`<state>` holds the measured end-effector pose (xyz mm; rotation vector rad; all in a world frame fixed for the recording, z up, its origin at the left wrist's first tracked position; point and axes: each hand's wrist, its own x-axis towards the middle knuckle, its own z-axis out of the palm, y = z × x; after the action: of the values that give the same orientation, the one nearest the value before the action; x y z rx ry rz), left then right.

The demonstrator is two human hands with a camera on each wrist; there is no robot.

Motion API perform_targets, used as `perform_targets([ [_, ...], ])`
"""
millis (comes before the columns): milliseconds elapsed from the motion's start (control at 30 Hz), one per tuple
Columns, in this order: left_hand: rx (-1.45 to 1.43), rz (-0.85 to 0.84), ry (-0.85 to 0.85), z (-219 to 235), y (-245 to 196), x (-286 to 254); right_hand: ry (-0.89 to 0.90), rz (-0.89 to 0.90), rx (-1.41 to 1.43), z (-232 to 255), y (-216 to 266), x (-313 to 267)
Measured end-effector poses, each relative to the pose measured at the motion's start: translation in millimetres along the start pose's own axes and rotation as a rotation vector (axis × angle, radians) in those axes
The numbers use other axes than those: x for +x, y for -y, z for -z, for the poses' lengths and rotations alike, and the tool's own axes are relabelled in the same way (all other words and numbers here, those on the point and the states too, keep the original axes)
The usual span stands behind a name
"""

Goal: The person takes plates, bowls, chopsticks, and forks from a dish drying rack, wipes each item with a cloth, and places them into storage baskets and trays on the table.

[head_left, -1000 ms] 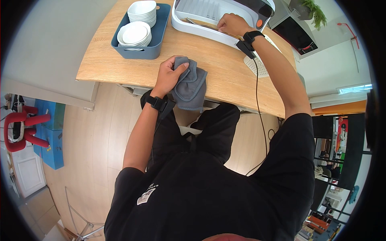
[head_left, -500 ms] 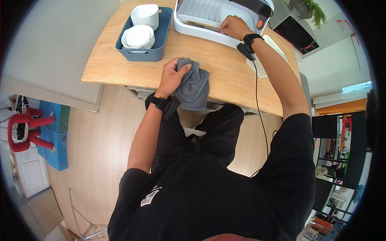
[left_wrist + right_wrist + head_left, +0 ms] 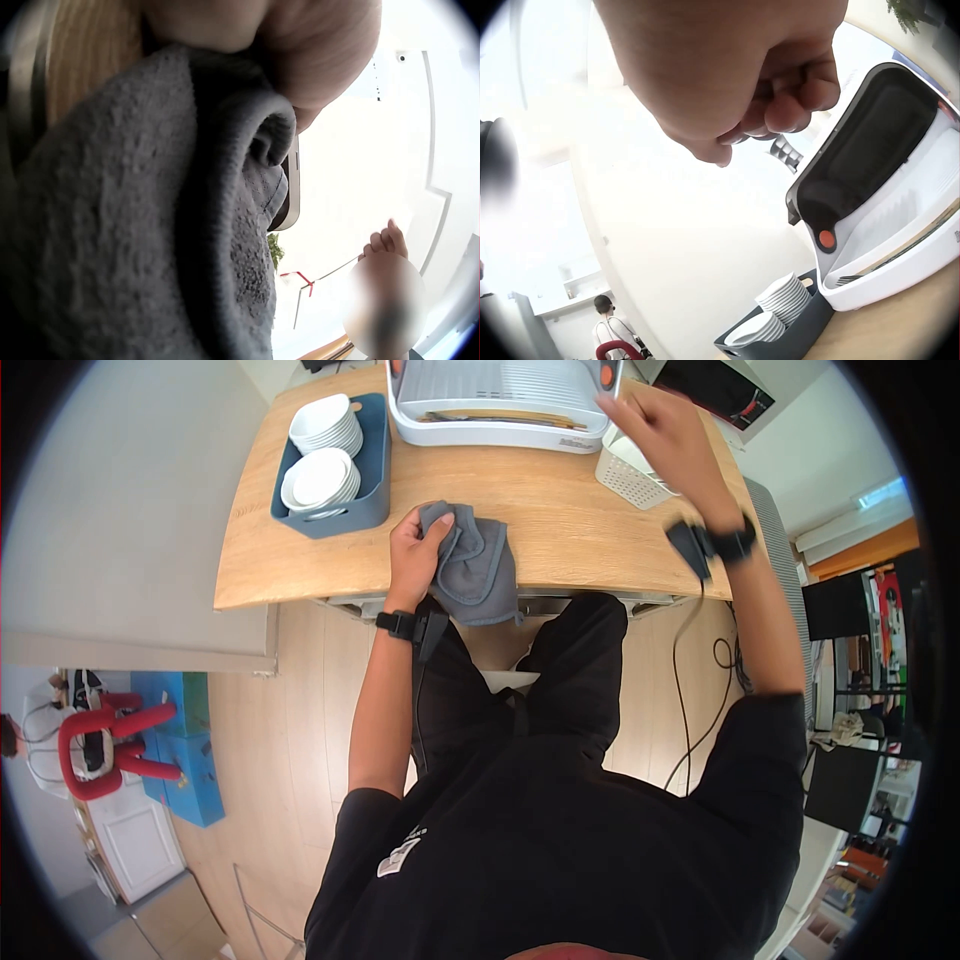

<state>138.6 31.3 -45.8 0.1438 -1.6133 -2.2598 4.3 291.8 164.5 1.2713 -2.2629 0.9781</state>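
Note:
My left hand (image 3: 415, 555) grips a folded grey cloth (image 3: 480, 570) at the table's front edge, the thumb on top; the cloth's lower part hangs over the edge. Close up in the left wrist view, the cloth's thick stitched hem shows under the fingers. My right hand (image 3: 680, 450) is raised at the right, overlapping a white perforated basket (image 3: 632, 482) in the head view. Its fingers are loosely curled with nothing visible between them. Beside it stands a white dish box (image 3: 490, 436) with chopsticks and cutlery (image 3: 500, 417) in its front tray.
A blue-grey bin (image 3: 377, 495) at the table's left holds stacked white bowls (image 3: 325, 425) and stacked white dishes (image 3: 322, 480). A microwave (image 3: 710, 392) stands at the back right. A cable (image 3: 690, 730) hangs from the right wrist. Another person (image 3: 615, 330) is in the background.
My right hand has left the cutlery tray of the dish box and moved right, over the perforated basket. The left hand still grips the cloth. The head view has shifted.

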Motion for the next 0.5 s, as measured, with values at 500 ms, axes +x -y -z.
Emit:
perform_targets([
  [500,-0.33,0.287,-0.146,5.3,-25.5,13.5,0.41,-1.023,0.011,-140.2,-21.9,-410.6],
])
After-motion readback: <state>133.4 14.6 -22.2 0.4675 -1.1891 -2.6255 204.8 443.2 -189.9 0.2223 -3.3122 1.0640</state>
